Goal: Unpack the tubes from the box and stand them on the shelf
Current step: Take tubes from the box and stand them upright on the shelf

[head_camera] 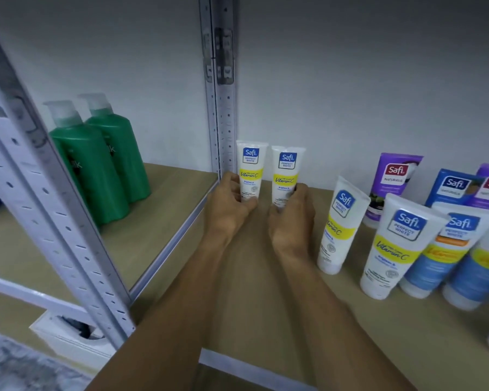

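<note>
left tube (250, 170) and right tube (285, 176) in the fingers (230, 180) say "Safi Perfect White Vitamin C", purple tube (394, 179) further right says "Safi Naturals"

left tube (250, 170): white, yellow band, blue logo; upright, cap end down, held low, at the back of the shelf (266, 306)
right tube (286, 176): same look, upright, held low, just beside the left tube

Close head view down onto shelf (350, 334)
</note>
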